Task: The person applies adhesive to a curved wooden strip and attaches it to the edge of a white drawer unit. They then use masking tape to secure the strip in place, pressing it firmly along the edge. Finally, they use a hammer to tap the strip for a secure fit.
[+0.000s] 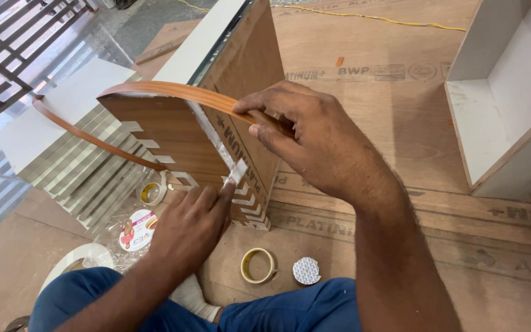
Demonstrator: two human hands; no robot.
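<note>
From the head camera: the right hand (314,138) has its grip closed on a brown strip (173,92), pressing it onto the top edge of an upright panel (173,132). The left hand (195,224) pinches a white tape end (238,172) on the panel's front edge. The strip's free end curves down to the left, near stacked boards (69,147). On the floor lie a tape roll (258,265) and a round cap (306,270) – just beside each other. At right, an open white cabinet (499,104) shows nothing inside.
</note>
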